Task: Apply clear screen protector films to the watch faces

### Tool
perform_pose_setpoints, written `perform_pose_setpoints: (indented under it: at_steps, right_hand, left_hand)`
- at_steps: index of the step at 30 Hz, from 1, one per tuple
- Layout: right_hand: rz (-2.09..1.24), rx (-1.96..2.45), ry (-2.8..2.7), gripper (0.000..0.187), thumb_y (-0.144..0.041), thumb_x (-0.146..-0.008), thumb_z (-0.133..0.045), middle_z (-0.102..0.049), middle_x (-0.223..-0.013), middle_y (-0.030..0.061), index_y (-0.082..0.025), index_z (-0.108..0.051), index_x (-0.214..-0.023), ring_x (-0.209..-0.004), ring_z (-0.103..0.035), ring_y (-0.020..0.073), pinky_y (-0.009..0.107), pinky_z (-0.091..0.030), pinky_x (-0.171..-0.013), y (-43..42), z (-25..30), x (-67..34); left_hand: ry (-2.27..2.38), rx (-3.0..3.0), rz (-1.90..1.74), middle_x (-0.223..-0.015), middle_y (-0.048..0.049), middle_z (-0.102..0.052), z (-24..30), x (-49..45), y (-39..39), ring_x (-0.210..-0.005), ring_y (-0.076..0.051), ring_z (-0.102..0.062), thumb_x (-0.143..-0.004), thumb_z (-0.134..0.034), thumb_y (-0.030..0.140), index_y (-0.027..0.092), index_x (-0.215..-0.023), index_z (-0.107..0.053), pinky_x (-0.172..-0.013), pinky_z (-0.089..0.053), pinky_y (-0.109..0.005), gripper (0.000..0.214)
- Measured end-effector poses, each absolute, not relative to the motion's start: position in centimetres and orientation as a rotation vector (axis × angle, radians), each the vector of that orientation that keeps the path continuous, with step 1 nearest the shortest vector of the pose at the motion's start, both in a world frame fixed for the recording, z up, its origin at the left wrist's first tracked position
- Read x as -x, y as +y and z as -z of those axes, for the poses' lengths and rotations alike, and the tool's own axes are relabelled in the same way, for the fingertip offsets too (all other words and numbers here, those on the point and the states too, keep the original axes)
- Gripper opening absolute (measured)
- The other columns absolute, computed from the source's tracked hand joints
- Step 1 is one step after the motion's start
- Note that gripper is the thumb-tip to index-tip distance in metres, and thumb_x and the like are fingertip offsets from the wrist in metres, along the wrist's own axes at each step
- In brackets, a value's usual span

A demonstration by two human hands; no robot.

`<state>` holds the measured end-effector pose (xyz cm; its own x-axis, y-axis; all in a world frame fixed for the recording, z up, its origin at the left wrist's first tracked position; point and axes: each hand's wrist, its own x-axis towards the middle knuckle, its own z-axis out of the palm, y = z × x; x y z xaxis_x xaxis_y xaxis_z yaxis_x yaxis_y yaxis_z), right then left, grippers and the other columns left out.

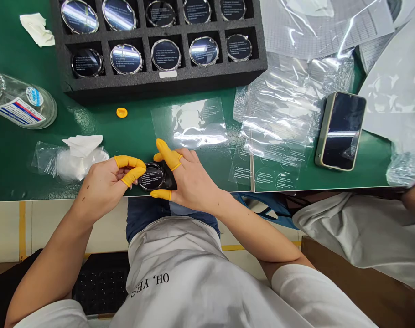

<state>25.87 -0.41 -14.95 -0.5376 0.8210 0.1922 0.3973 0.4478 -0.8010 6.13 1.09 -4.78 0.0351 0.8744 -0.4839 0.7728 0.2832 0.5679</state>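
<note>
A round watch face with a dark screen and small white print is at the table's front edge. My right hand, with yellow finger cots on its fingertips, grips it from the right, thumb below and fingers above. At the watch's left rim, my left hand is pinched closed, thumb against forefinger, both in yellow cots. Whatever lies between those two fingertips is too small to make out. Just beyond the hands lies a clear film sheet with glare on it. A crumpled clear bag and white tissue sit beyond my left hand.
A black foam tray holds several round watches at the back. To the left are a glass bottle and a loose yellow finger cot. Plastic sheets and a phone lie right, near another person's sleeve.
</note>
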Motion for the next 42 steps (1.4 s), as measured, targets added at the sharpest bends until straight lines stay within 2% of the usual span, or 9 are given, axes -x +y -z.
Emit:
perform_pose_setpoints:
  at_steps: [7,15,18,23,26,29,33,36,42]
  right_hand:
    - [-0.977,1.036,-2.147,0.091,-0.062,-0.088,-0.069,-0.063,-0.13,0.0167,-0.012,-0.035,-0.156,-0.116,-0.049,0.0339,0.054,-0.044,-0.099,-0.4,14.9,-25.9]
    - [-0.944,1.036,-2.149,0.088,-0.061,-0.086,-0.072,-0.065,-0.129,0.017,-0.005,-0.046,-0.148,-0.114,-0.051,0.0324,0.052,-0.045,-0.099,-0.3,14.9,-25.9]
    - [-0.956,1.043,-2.154,0.087,-0.064,-0.086,-0.07,-0.065,-0.129,0.0156,-0.009,-0.045,-0.149,-0.114,-0.051,0.0323,0.052,-0.045,-0.098,-0.3,14.9,-25.9]
    - [-0.975,1.036,-2.147,0.086,-0.062,-0.088,-0.068,-0.064,-0.129,0.0164,-0.01,-0.042,-0.151,-0.115,-0.05,0.0323,0.052,-0.045,-0.097,-0.3,14.9,-25.9]
    - [-0.972,1.027,-2.133,0.085,-0.062,-0.091,-0.065,-0.063,-0.13,0.0165,-0.01,-0.039,-0.153,-0.114,-0.05,0.0323,0.052,-0.045,-0.096,-0.4,15.0,-25.9]
    - [-0.979,1.02,-2.136,0.083,-0.062,-0.094,-0.059,-0.063,-0.13,0.016,-0.012,-0.035,-0.155,-0.114,-0.05,0.0325,0.052,-0.044,-0.096,-0.4,15.1,-25.8]
    - [-0.968,1.036,-2.132,0.078,-0.059,-0.097,-0.053,-0.064,-0.127,0.0166,-0.009,-0.036,-0.154,-0.113,-0.049,0.0321,0.051,-0.043,-0.095,-0.5,15.0,-25.8]
    - [-0.961,1.039,-2.133,0.076,-0.057,-0.098,-0.051,-0.064,-0.127,0.0172,-0.006,-0.037,-0.153,-0.113,-0.049,0.0318,0.05,-0.043,-0.093,-0.5,14.9,-25.8]
    - [-0.958,1.027,-2.129,0.079,-0.058,-0.098,-0.049,-0.064,-0.128,0.0163,-0.011,-0.028,-0.159,-0.112,-0.048,0.0311,0.049,-0.043,-0.092,-0.4,15.0,-25.7]
  left_hand:
    - [1.764,-1.491,-0.15,-0.081,-0.004,-0.072,4.8,-6.1,1.1,-0.074,-0.017,-0.067,-0.081,-0.068,0.053,0.019,-0.097,-0.075,-0.077,-0.061,-0.03,0.038]
    - [1.741,-1.482,-0.186,-0.08,-0.0028,-0.07,4.9,-6.0,1.0,-0.07,-0.015,-0.065,-0.084,-0.067,0.05,0.02,-0.099,-0.075,-0.072,-0.06,-0.028,0.034]
    - [1.763,-1.557,-0.249,-0.086,-0.0035,-0.071,4.8,-6.2,0.3,-0.071,-0.014,-0.065,-0.089,-0.064,0.051,0.021,-0.105,-0.074,-0.074,-0.06,-0.029,0.036]
    - [1.959,-2.066,-0.396,-0.104,-0.0061,-0.07,4.7,-6.2,-3.4,-0.096,-0.02,-0.066,-0.098,-0.055,0.046,0.027,-0.109,-0.073,-0.096,-0.054,-0.037,0.028]
    - [1.837,-2.484,-0.538,-0.113,-0.0087,-0.067,6.0,-6.0,-6.3,-0.105,-0.023,-0.062,-0.098,-0.059,0.042,0.028,-0.112,-0.074,-0.099,-0.05,-0.038,0.025]
    - [1.715,-2.774,-0.596,-0.121,-0.0114,-0.062,7.9,-6.2,-8.5,-0.115,-0.027,-0.056,-0.1,-0.055,0.045,0.028,-0.108,-0.074,-0.1,-0.046,-0.044,0.027]
    - [1.746,-2.719,-0.572,-0.137,-0.0128,-0.055,9.5,-7.1,-9.2,-0.129,-0.03,-0.045,-0.1,-0.05,0.049,0.027,-0.101,-0.074,-0.107,-0.041,-0.047,0.033]
    - [1.804,-2.641,-0.538,-0.144,-0.0136,-0.053,9.8,-7.6,-8.8,-0.132,-0.031,-0.042,-0.1,-0.049,0.053,0.026,-0.104,-0.076,-0.111,-0.035,-0.048,0.038]
    - [1.878,-2.638,-0.432,-0.143,-0.0155,-0.053,10.0,-7.7,-8.7,-0.135,-0.032,-0.04,-0.102,-0.039,0.057,0.025,-0.112,-0.076,-0.111,-0.035,-0.051,0.05]
